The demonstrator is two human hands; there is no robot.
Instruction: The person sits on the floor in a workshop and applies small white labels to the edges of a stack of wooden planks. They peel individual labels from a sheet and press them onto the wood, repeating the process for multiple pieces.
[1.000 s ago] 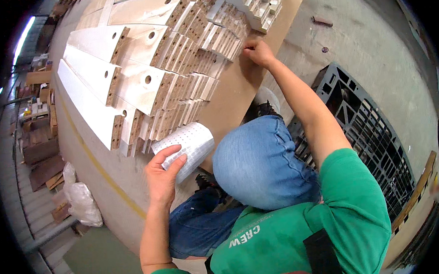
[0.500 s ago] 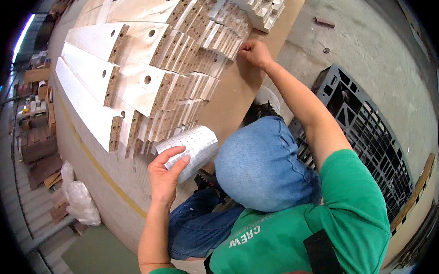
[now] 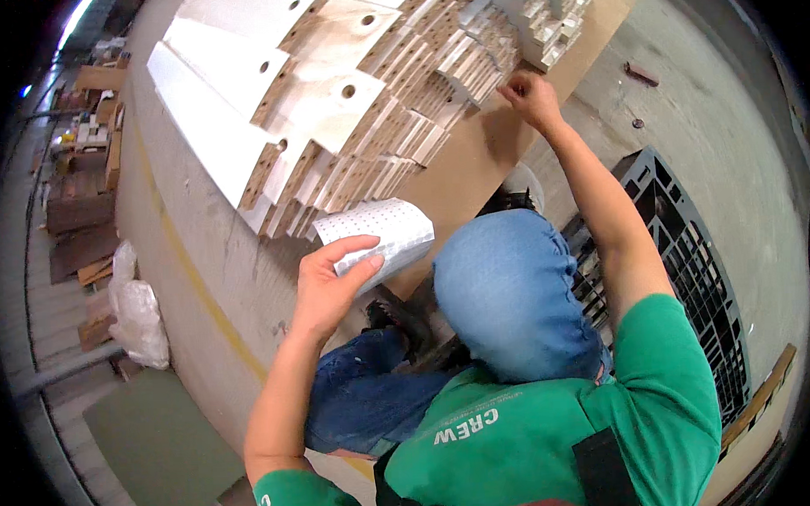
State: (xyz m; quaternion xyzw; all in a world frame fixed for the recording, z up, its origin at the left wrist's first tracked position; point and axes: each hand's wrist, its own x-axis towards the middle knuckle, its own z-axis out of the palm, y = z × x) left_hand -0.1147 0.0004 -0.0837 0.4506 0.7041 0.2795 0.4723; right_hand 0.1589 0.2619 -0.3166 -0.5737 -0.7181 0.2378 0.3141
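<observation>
My left hand pinches a curled white sheet between thumb and fingers. Rows of small dots cover the sheet, and its lower part has paler round patches like stickers. Up at the right end of the board stacks, my right hand is closed, fingertips drawn together close to the board ends. Whatever lies between them, if anything, is too small to make out. White-faced chipboard panels are piled in stepped stacks, with round holes in their faces and small drilled holes along the raw edges.
Brown sheet board lies under the stacks. A black plastic pallet stands to my right on the concrete floor. My bent knee is between my arms. Clear plastic wrap and wooden boards are at the left.
The whole view has shifted, so the stacks appear farther right and higher. My left hand still holds the curled sheet, and my right hand stays near the board ends.
</observation>
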